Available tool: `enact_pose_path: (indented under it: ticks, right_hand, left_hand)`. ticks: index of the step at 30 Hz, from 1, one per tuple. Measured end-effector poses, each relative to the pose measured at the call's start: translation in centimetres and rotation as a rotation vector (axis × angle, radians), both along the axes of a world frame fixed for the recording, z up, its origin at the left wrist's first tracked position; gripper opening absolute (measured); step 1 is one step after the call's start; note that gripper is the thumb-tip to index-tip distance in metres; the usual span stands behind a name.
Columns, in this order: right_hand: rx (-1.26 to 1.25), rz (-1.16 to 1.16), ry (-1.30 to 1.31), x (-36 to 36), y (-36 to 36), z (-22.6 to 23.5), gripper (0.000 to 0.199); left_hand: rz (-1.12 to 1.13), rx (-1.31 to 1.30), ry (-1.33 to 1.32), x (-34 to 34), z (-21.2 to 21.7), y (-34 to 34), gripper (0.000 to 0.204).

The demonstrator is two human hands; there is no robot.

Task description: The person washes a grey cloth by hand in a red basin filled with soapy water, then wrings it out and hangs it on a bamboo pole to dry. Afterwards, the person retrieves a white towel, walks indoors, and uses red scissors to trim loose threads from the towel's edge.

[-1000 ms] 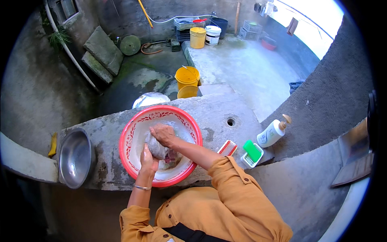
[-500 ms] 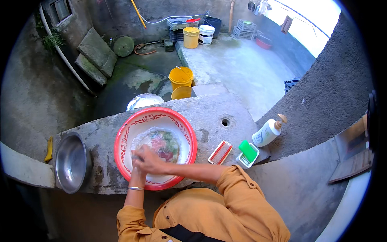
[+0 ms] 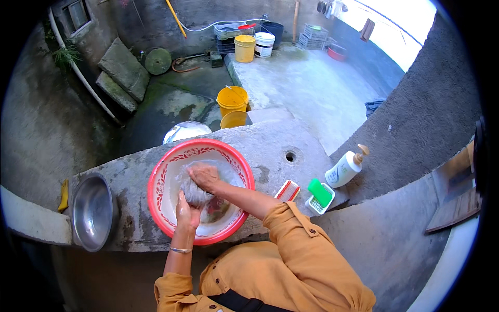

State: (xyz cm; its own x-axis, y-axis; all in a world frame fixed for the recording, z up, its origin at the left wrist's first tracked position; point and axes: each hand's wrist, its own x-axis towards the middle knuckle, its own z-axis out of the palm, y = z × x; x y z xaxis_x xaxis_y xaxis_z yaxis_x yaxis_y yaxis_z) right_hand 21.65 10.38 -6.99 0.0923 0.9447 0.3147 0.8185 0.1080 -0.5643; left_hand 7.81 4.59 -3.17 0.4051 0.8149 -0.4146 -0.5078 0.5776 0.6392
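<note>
Left hand [image 3: 187, 213] and right hand [image 3: 205, 178] hold wet, wrinkly cloth [image 3: 193, 195] in a round, red-rimmed basin [image 3: 200, 142]; fingers half curled, some hidden.

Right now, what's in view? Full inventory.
Ledge: 1, grey, across centre
Basin: 1, white with red rim, on ledge
Cloth: 1, greyish, in basin
Bowl: 1, silver, ledge's left end
Brush: 1, red-white, right of basin
Bottle: 1, white, ledge's right end
Dish: 1, white, by bottle
Block: 1, green, on dish
Buckets: 4, two yellow, one white, one dark, beyond ledge
Tub: 1, yellow, by nearest bucket
Crates: several, grey, dark, far wall
Slabs: 2, grey, far left
Sleeves: 2, tan, lower edge
Left hand: 1, bare, against cloth
Right hand: 1, bare, on cloth
</note>
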Motion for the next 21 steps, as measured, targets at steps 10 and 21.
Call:
enact_pose_path:
  ticks: [10, 21]
  right_hand:
    - [-0.385, 0.28, 0.323, 0.2, -1.7, -3.0, 0.04]
    - [0.23, 0.216, 0.35, -7.3, -8.3, 9.4, 0.022]
  left_hand:
    - [-0.117, -0.375, 0.053, -2.6, -3.4, 2.4, 0.08]
    - [-0.036, -0.051, -0.141, -3.1, -4.1, 2.3, 0.056]
